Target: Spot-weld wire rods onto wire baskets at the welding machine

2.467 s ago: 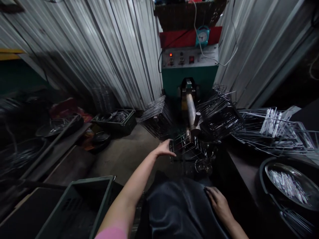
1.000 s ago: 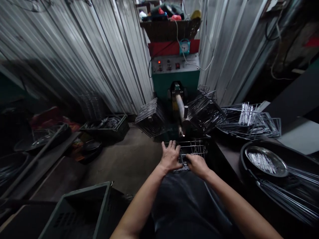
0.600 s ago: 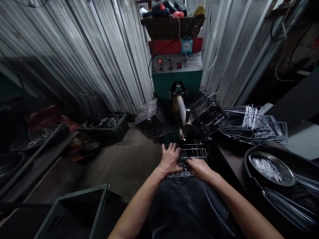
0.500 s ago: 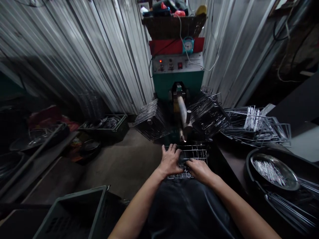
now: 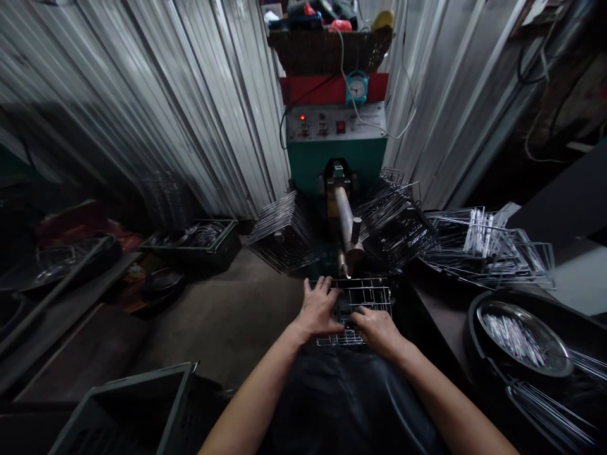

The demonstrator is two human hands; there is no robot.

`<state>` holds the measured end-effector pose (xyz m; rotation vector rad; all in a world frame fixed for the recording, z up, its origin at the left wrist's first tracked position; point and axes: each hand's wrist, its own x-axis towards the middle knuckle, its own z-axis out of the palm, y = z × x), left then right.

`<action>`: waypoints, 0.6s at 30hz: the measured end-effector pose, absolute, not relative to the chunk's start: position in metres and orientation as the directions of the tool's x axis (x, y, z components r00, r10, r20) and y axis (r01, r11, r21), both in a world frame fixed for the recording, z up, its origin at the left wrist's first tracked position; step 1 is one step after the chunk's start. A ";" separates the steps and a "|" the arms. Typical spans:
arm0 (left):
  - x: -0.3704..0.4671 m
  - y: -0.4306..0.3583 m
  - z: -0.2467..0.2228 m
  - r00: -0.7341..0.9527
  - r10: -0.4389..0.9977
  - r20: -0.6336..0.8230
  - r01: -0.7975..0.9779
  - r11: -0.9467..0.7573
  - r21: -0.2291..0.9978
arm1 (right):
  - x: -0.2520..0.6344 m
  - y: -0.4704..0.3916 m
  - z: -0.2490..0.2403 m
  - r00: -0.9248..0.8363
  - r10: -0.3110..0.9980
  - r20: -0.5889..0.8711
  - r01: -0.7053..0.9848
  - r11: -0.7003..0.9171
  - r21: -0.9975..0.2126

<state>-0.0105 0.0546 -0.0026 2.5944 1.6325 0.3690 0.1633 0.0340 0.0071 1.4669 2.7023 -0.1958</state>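
A shiny wire rack (image 5: 374, 292) lies before my body, under the tip of a spot welder's arm (image 5: 348, 224). My left hand (image 5: 318, 311) rests on its left side, fingers spread and stretched toward the far edge, thumb pointing right. On the near right part of the rack is my right hand (image 5: 375, 327), its fingers curled and pressed together at the wires. Whatever those fingertips hold is too small and dark to make out. Both hands partly cover the rack, and a dark apron (image 5: 332, 398) lies just behind it.
Stacked wire racks hang left (image 5: 284, 234) and right (image 5: 396, 224) of the green welding machine (image 5: 336, 148). Loose wire frames (image 5: 488, 246) lie farther right. A metal bowl (image 5: 564, 363) of short rods sits in a black tub (image 5: 474, 328). Lower left stands a green crate (image 5: 183, 385).
The whole view has shifted slightly. Both hands stay on the rack in nearly the same pose, and the rack keeps its place under the welder tip.
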 end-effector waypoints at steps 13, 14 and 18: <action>-0.012 0.080 0.014 0.434 0.887 0.157 0.869 -0.459 0.188 | 0.161 0.055 0.024 -0.545 0.834 -0.087 0.837 0.535 -0.117; -0.011 0.080 0.013 0.439 0.884 0.161 0.866 -0.465 0.187 | 0.161 0.055 0.024 -0.540 0.837 -0.086 0.840 0.531 -0.109; -0.009 0.074 0.006 0.424 0.889 0.172 0.876 -0.451 0.171 | 0.165 0.051 0.019 -0.533 0.841 -0.097 0.846 0.527 -0.082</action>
